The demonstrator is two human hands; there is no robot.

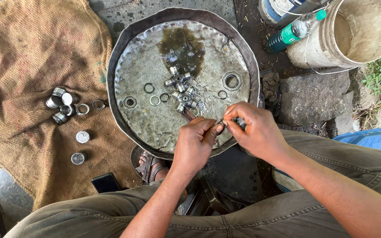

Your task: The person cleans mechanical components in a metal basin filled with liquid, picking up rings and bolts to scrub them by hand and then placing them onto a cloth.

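My left hand [197, 143] and my right hand [254, 130] meet over the near rim of a round dented metal tray [124, 48]. Together they pinch a small metal part [222, 121] between their fingertips; most of it is hidden by the fingers. In the tray lie a cross-shaped metal joint with cups [181, 88], a heap of thin needle rollers [203, 99], several rings [155, 100], two hexagonal nuts [232, 81] and a dark oil puddle [182, 44].
A burlap sack [31, 57] on the left carries several bearing cups [60, 105] and round caps [83, 136]. A black phone [106, 182] lies near my knee. A plastic bottle [294, 31], a dirty bucket [353, 33] and a stone [314, 94] stand at the right.
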